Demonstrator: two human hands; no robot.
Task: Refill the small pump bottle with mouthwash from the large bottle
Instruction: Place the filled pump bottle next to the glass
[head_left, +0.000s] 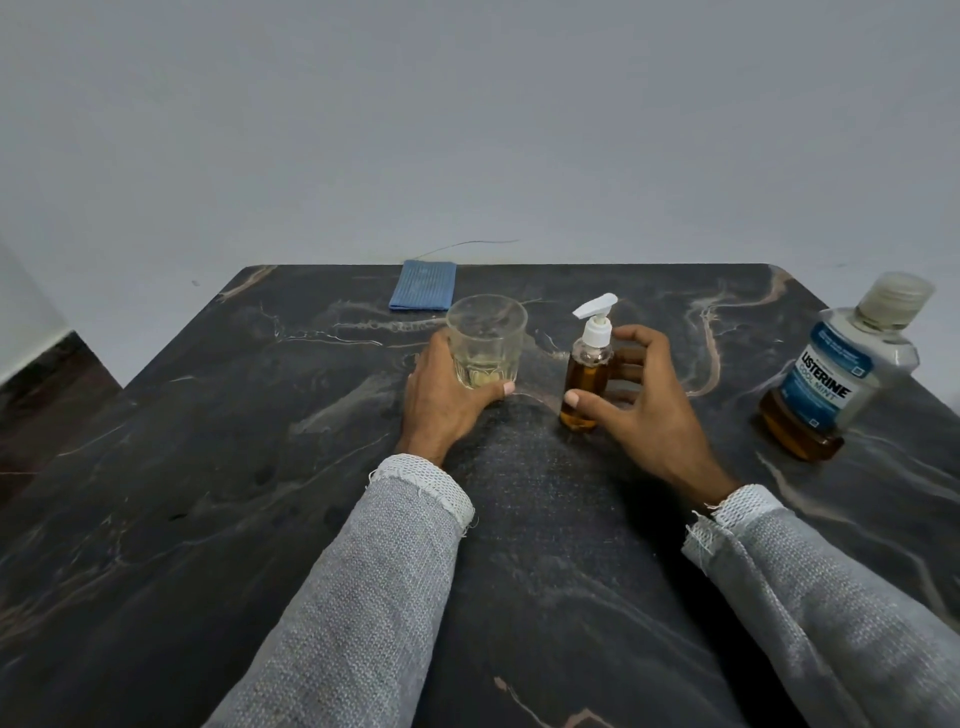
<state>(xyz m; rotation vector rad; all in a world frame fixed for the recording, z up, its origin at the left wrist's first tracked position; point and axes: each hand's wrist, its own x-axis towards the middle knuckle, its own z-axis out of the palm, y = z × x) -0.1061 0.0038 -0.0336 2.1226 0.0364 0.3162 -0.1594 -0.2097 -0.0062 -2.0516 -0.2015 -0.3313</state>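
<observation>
Thumb and curled fingers of the right hand (641, 410) pinch the small pump bottle (587, 376) mid-body (light, probably slick plastic).

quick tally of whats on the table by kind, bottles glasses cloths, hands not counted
Bottles: 2, the small pump bottle and the large mouthwash bottle
Glasses: 1, the drinking glass
Cloths: 1, the folded blue cloth
Total: 4
</observation>
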